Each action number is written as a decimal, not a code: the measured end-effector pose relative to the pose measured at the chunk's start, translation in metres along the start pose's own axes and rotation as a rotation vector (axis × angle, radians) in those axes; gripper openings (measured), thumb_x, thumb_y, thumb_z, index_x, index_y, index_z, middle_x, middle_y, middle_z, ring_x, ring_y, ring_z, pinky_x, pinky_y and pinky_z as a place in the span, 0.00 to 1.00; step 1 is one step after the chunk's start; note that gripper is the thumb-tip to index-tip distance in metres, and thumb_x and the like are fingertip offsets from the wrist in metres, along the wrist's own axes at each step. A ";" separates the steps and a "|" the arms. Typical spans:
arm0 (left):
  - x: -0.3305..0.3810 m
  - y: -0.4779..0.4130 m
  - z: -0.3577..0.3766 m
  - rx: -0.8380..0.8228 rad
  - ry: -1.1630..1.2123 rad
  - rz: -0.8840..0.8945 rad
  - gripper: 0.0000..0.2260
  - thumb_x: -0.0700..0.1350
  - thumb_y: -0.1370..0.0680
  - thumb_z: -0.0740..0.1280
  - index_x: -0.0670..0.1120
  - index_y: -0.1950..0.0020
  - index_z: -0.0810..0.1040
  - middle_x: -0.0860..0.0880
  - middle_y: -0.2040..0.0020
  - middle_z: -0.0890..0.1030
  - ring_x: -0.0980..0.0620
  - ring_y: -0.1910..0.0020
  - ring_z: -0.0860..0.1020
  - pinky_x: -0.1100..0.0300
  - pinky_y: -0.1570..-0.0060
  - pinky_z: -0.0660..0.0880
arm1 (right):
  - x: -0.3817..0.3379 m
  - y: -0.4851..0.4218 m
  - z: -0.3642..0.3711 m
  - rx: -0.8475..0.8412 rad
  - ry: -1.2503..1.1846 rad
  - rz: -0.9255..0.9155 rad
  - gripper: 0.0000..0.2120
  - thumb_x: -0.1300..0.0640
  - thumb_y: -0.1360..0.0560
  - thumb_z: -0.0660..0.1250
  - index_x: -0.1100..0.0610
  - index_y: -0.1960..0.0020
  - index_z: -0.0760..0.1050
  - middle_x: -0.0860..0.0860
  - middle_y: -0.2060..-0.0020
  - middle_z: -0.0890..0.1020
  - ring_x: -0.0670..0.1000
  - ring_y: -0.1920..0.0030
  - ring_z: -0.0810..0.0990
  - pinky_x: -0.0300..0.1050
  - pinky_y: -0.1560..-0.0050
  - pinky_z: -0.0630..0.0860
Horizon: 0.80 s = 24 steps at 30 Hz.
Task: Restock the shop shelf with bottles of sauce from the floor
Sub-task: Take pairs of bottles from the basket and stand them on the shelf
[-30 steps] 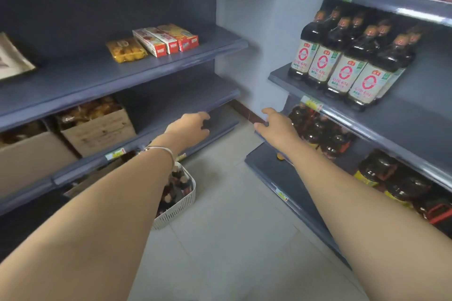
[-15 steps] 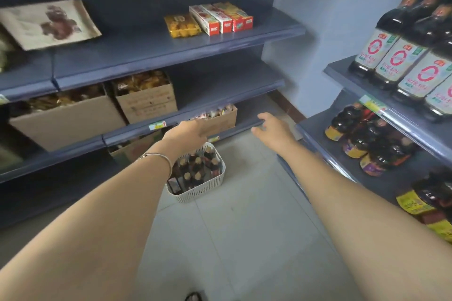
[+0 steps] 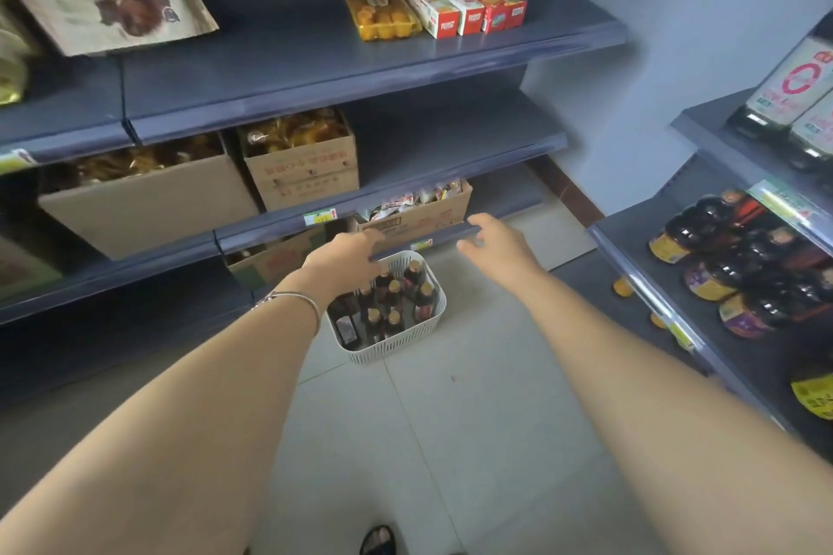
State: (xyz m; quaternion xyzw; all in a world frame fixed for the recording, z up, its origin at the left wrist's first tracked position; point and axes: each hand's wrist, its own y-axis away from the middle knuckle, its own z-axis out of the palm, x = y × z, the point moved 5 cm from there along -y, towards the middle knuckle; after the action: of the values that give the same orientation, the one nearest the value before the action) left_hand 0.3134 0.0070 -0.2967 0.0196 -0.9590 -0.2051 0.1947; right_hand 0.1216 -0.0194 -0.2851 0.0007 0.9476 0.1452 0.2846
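A white slotted basket (image 3: pixel 408 340) stands on the tiled floor, holding several dark sauce bottles (image 3: pixel 393 301) with gold caps. My left hand (image 3: pixel 345 259) hovers just above the basket's left side, fingers loosely spread, holding nothing. My right hand (image 3: pixel 498 243) is stretched out to the right of the basket, above the floor, fingers apart and empty. On the right, a grey shelf (image 3: pixel 640 279) carries rows of similar dark sauce bottles (image 3: pixel 739 279) lying with labels outward.
Grey shelving (image 3: pixel 342 77) on the left carries cardboard boxes (image 3: pixel 306 169) of snacks, red and yellow packets (image 3: pixel 455 5) and a paper bag (image 3: pixel 112 0). Tall labelled bottles (image 3: pixel 793 95) stand on the upper right shelf. My sandalled foot (image 3: pixel 378 541) shows at the bottom.
The view has dropped and swung left, bringing the basket into full sight. Both hands have moved down toward it, the left now over its rim.
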 end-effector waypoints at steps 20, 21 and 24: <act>-0.042 -0.102 0.067 -0.094 0.057 -0.096 0.20 0.46 0.22 0.60 0.49 0.29 0.64 0.45 0.34 0.75 0.43 0.39 0.75 0.50 0.42 0.74 | 0.032 -0.104 0.092 -0.173 0.051 0.041 0.23 0.52 0.22 0.62 0.53 0.29 0.65 0.55 0.36 0.75 0.58 0.36 0.74 0.52 0.38 0.72; -0.041 -0.107 0.070 -0.091 0.052 -0.099 0.21 0.46 0.22 0.60 0.49 0.29 0.64 0.45 0.34 0.74 0.43 0.39 0.74 0.50 0.42 0.74 | 0.036 -0.109 0.094 -0.182 0.056 0.037 0.23 0.52 0.22 0.62 0.54 0.29 0.65 0.55 0.36 0.75 0.58 0.36 0.74 0.52 0.38 0.72; -0.038 -0.123 0.085 -0.109 0.031 -0.112 0.21 0.45 0.22 0.59 0.48 0.29 0.64 0.44 0.34 0.74 0.42 0.38 0.74 0.50 0.41 0.73 | 0.049 -0.125 0.102 -0.212 0.067 0.036 0.24 0.51 0.22 0.63 0.54 0.28 0.65 0.56 0.36 0.75 0.58 0.36 0.74 0.52 0.38 0.72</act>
State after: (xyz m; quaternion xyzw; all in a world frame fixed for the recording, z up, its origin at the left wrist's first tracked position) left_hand 0.3111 -0.0681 -0.4312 0.0657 -0.9407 -0.2670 0.1987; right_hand 0.1460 -0.1068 -0.4274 -0.0172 0.9357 0.2498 0.2487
